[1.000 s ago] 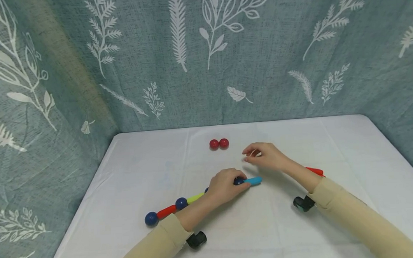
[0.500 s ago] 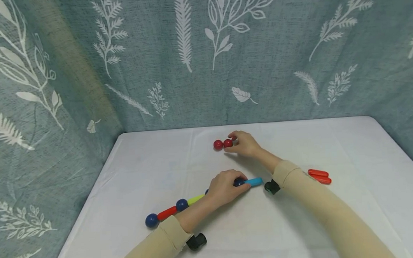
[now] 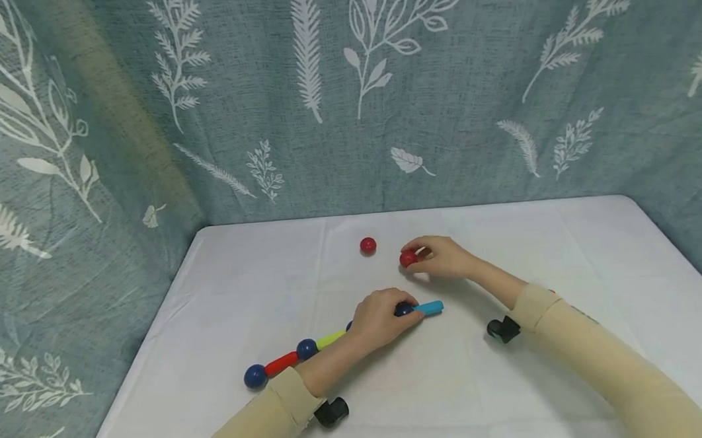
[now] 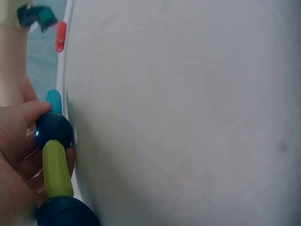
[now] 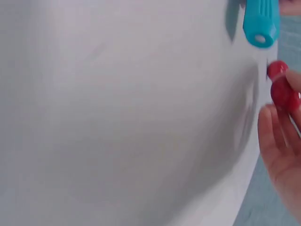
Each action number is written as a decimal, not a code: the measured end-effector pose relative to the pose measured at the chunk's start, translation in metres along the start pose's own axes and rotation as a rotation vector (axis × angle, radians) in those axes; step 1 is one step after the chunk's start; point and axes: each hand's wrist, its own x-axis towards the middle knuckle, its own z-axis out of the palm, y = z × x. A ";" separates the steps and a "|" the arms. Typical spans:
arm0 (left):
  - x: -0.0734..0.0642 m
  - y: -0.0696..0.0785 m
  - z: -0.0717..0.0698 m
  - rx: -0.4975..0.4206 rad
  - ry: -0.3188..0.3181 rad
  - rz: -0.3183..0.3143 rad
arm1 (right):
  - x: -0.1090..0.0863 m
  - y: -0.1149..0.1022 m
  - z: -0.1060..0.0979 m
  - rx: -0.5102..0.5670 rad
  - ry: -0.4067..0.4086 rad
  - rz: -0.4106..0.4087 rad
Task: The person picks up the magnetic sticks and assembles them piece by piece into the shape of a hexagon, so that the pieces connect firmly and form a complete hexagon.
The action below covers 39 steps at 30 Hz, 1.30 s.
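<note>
In the head view a chain of magnetic balls and rods lies slantwise on the table: a blue ball (image 3: 255,377), a red rod (image 3: 282,363), another blue ball (image 3: 307,349), then a yellow-green rod (image 3: 330,340). My left hand (image 3: 377,320) covers its middle and grips the far blue ball (image 4: 53,130), which sits between a yellow-green rod (image 4: 56,169) and the end light-blue rod (image 3: 430,308). Beyond that end, my right hand (image 3: 445,257) pinches a red ball (image 3: 407,259) between thumb and fingers. The other red ball (image 3: 367,246) rests alone farther back.
White cloth covers the table (image 3: 515,395), with a patterned green curtain (image 3: 336,160) behind and at the sides. A loose red rod (image 4: 60,36) shows in the left wrist view; the right sleeve (image 3: 602,358) mostly hides that spot in the head view.
My right hand reached back to the pair of red balls, took the right one and drew it toward the chain's light-blue end, parting the two. The left hand stays on the chain.
</note>
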 end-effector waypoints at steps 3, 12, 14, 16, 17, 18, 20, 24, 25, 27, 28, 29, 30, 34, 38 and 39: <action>0.001 0.000 0.000 0.002 0.002 -0.006 | -0.023 0.012 -0.012 0.008 -0.058 -0.052; 0.003 0.001 0.001 0.006 -0.003 -0.030 | -0.069 0.034 -0.024 0.051 -0.158 -0.071; 0.004 0.001 0.001 0.003 0.000 -0.029 | -0.073 0.035 -0.022 0.077 -0.168 -0.062; 0.004 0.001 0.001 -0.003 0.002 -0.029 | -0.076 0.034 -0.020 0.093 -0.175 -0.071; 0.004 0.001 0.001 -0.010 0.004 -0.027 | -0.077 0.034 -0.020 0.101 -0.181 -0.075; 0.004 0.001 0.001 -0.016 0.004 -0.026 | -0.078 0.033 -0.019 0.108 -0.187 -0.074; 0.005 0.000 0.001 -0.027 0.006 -0.024 | -0.079 0.034 -0.017 0.109 -0.190 -0.085; 0.007 0.000 0.002 -0.031 0.009 -0.023 | -0.078 0.034 -0.014 0.111 -0.177 -0.102; 0.007 0.000 0.002 -0.027 0.009 -0.024 | -0.077 0.034 -0.012 0.110 -0.173 -0.115; 0.007 -0.001 0.002 -0.019 0.005 -0.025 | -0.074 0.033 -0.009 0.106 -0.167 -0.145; 0.007 -0.001 0.001 -0.015 0.003 -0.025 | -0.072 0.032 -0.007 0.100 -0.163 -0.158; 0.007 -0.001 0.000 -0.011 0.001 -0.024 | -0.070 0.031 -0.005 0.086 -0.158 -0.172; 0.006 -0.001 -0.002 -0.007 -0.004 -0.023 | -0.068 0.029 -0.003 0.074 -0.152 -0.183; -0.002 -0.006 -0.016 -0.011 -0.039 -0.043 | -0.065 0.023 0.000 0.009 -0.118 -0.186; -0.020 -0.020 -0.038 0.007 -0.105 -0.112 | -0.066 0.023 -0.003 -0.032 -0.079 -0.167; -0.026 -0.024 -0.044 0.015 -0.118 -0.137 | -0.066 0.024 -0.005 -0.038 -0.067 -0.158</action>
